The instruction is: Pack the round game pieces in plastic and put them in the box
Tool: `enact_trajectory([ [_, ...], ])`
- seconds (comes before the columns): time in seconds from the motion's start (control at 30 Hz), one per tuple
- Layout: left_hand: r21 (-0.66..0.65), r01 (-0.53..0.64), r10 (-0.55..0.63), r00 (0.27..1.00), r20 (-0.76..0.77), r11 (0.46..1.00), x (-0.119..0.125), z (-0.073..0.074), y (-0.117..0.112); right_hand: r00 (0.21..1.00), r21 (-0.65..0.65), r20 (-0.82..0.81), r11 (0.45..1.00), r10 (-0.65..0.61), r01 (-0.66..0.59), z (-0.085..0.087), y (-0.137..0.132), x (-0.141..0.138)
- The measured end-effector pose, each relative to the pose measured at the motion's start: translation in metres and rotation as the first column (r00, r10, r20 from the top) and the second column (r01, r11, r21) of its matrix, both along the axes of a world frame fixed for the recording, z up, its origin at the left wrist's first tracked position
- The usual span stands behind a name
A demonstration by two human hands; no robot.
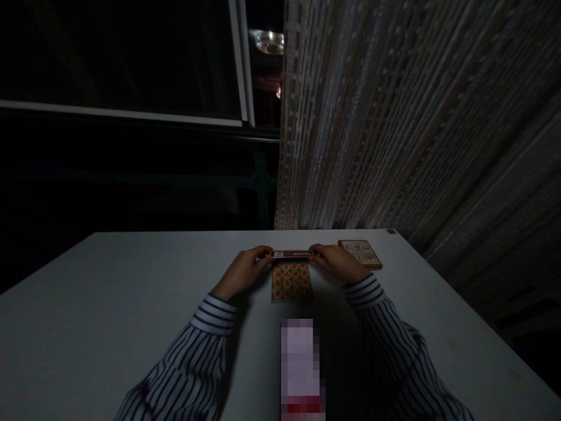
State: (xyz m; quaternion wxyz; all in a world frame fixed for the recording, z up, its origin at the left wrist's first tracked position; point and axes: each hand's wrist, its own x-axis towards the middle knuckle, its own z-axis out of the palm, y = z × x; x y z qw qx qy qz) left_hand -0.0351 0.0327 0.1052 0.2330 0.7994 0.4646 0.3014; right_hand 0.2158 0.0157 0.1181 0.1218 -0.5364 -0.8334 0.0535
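Observation:
My left hand (246,269) and my right hand (336,263) pinch the two ends of a flat dark-red box (291,254). Its narrow edge, with a white barcode and small print, faces me. Just on the near side of this box, a block of round Chinese chess pieces (292,282) with red characters sits in tight rows on the table. The box's broad faces are hidden, so I cannot tell whether it is a whole box or only a lid. Both sets of fingers are closed on its ends.
On the white table (144,304), a flat printed box (360,255) with dark lettering lies beyond my right wrist. A pixelated pale item (300,362) is nearer to me. Behind the table's far edge hang a string curtain (350,117) and a dark framed window (123,58).

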Motion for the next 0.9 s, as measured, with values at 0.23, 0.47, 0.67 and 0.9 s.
enact_trajectory([
  [0.23,0.014,0.007,-0.008,1.0,0.016,1.0,-0.001,-0.004,-0.002,1.0,-0.009,-0.012,1.0,0.012,-0.012,-0.002,-0.003,-0.001],
  [0.47,0.019,0.01,-0.01,1.0,0.02,1.0,-0.002,-0.007,-0.004,0.999,0.015,-0.031,1.0,0.025,-0.025,-0.007,-0.005,0.0],
  [0.67,0.013,0.013,-0.013,1.0,0.018,1.0,-0.003,-0.009,-0.007,1.0,0.005,-0.016,1.0,0.021,-0.021,-0.007,-0.009,-0.001],
  [0.9,-0.015,-0.004,0.005,1.0,0.031,1.0,-0.003,-0.011,-0.013,0.999,0.014,-0.032,0.999,0.038,-0.037,-0.01,-0.012,-0.001],
])
